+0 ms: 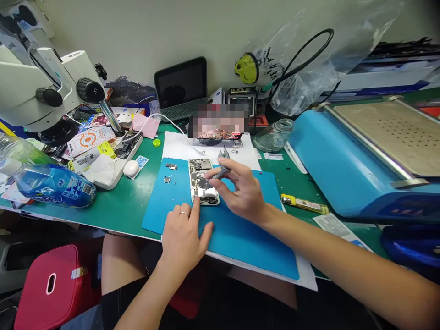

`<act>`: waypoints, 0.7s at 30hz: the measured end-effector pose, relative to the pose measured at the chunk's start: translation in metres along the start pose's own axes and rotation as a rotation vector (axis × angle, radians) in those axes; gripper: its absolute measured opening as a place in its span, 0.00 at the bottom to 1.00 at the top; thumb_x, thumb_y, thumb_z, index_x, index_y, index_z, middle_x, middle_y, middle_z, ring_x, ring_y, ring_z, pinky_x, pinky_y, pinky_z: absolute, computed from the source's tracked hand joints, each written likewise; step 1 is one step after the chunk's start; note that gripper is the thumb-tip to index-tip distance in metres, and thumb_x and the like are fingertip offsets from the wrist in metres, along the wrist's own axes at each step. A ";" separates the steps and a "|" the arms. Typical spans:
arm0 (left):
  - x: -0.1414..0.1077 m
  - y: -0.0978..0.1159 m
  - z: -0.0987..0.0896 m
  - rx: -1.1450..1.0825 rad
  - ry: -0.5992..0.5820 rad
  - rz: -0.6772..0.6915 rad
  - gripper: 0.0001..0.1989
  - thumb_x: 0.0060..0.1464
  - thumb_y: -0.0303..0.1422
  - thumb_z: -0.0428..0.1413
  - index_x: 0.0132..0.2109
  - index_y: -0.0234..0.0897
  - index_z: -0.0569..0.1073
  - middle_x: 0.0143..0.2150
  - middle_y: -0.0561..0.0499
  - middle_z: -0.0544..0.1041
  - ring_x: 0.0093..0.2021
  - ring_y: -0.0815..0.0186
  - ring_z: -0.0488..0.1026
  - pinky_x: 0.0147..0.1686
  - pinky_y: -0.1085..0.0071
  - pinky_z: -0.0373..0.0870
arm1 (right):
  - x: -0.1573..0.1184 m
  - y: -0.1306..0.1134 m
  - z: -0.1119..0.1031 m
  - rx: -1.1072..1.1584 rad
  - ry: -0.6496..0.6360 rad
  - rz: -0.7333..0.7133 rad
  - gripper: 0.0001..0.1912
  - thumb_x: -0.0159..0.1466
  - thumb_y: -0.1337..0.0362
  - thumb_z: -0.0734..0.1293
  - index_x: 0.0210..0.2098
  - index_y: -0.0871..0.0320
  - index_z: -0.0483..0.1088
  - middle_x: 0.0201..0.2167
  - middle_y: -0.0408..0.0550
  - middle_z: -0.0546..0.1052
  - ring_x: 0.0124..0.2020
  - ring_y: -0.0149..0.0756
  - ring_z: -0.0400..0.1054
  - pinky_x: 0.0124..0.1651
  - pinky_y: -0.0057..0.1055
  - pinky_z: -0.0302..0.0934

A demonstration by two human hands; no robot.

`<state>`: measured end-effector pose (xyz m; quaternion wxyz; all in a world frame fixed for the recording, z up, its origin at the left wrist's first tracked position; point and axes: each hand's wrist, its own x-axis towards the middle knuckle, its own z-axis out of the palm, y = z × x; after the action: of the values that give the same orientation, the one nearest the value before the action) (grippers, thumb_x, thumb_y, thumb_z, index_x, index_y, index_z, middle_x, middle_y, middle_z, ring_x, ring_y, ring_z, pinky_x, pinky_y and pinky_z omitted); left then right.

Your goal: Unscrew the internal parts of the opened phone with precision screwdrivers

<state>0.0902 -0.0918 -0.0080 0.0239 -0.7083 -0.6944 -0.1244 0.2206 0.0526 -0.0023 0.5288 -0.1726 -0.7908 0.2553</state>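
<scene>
An opened phone (194, 181) lies on the blue mat (240, 233), its inner parts bare. My left hand (182, 233) rests at its near end, the index finger stretched out and touching the lower edge, the thumb spread apart. Over the phone's right side, my right hand (240, 188) is closed on grey tweezers (223, 167), with two thin tips pointing up and away. Its thumb and index fingertip hover close together over the phone; whether a small part sits between them I cannot tell. Small phone parts (167, 179) lie on the mat to the left.
A microscope (79, 78) and a blue bottle (57, 185) stand left. Behind the mat are a propped phone (216, 128) with a partly blurred screen, a dark-screened display (182, 85) and a glass jar (273, 135). To the right are a yellow cutter (304, 204) and a blue machine (323, 160).
</scene>
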 end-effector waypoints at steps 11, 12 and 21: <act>0.000 0.000 -0.002 -0.033 -0.013 -0.002 0.27 0.69 0.43 0.48 0.68 0.32 0.61 0.41 0.44 0.72 0.38 0.57 0.67 0.37 0.61 0.63 | -0.013 0.007 0.015 0.165 0.016 -0.065 0.33 0.67 0.73 0.66 0.66 0.44 0.54 0.40 0.47 0.79 0.39 0.39 0.79 0.40 0.40 0.78; 0.000 0.000 -0.002 -0.036 -0.013 -0.003 0.27 0.69 0.43 0.48 0.68 0.32 0.61 0.41 0.45 0.72 0.38 0.58 0.67 0.36 0.61 0.63 | -0.013 0.007 0.015 0.173 0.006 -0.067 0.34 0.67 0.73 0.66 0.67 0.44 0.54 0.40 0.47 0.79 0.39 0.38 0.79 0.40 0.40 0.78; -0.001 -0.002 0.000 -0.056 0.017 0.019 0.26 0.69 0.42 0.49 0.67 0.31 0.62 0.41 0.45 0.71 0.38 0.58 0.66 0.37 0.62 0.63 | -0.012 0.007 0.012 0.135 -0.018 -0.051 0.30 0.67 0.72 0.66 0.65 0.47 0.56 0.40 0.46 0.79 0.37 0.36 0.79 0.37 0.35 0.77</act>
<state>0.0879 -0.0924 -0.0083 0.0110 -0.7143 -0.6836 -0.1494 0.2143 0.0488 -0.0191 0.5383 -0.1140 -0.7808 0.2961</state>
